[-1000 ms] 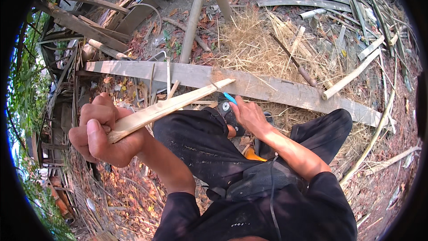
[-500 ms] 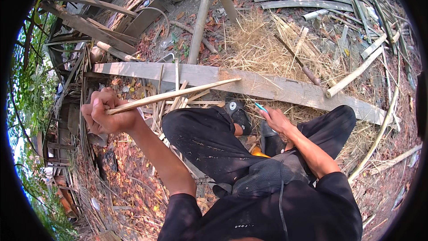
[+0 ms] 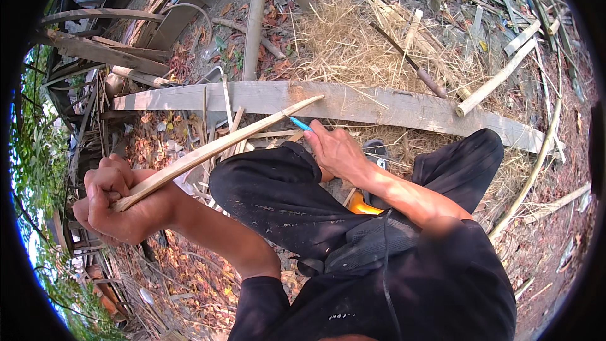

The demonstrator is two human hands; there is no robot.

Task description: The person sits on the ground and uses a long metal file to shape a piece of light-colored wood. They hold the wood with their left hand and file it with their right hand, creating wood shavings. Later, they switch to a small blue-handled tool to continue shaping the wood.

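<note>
My left hand (image 3: pixel 123 199), raised at the left, is closed round the thick end of a pale tapered wooden stick (image 3: pixel 208 149). The stick slants up to the right, and its pointed tip appears over a long grey plank (image 3: pixel 366 102). Closed on the turquoise handle of a small knife (image 3: pixel 300 124), my right hand (image 3: pixel 336 151) is beside the stick's far part. The thin dark blade reaches the stick's lower edge; whether it touches cannot be told. Most of the handle is hidden in my fingers.
Beyond the plank, a long dark blade with a wooden handle (image 3: pixel 432 82) lies on straw shavings (image 3: pixel 341 38). A cut pole (image 3: pixel 495 79) rests at the right. Something yellow (image 3: pixel 364 204) shows between my legs. Weathered beams (image 3: pixel 107 50) stand at the far left.
My right hand has moved left with the knife, from above my lap to the stick. My left hand and the stick sit lower and further left in view.
</note>
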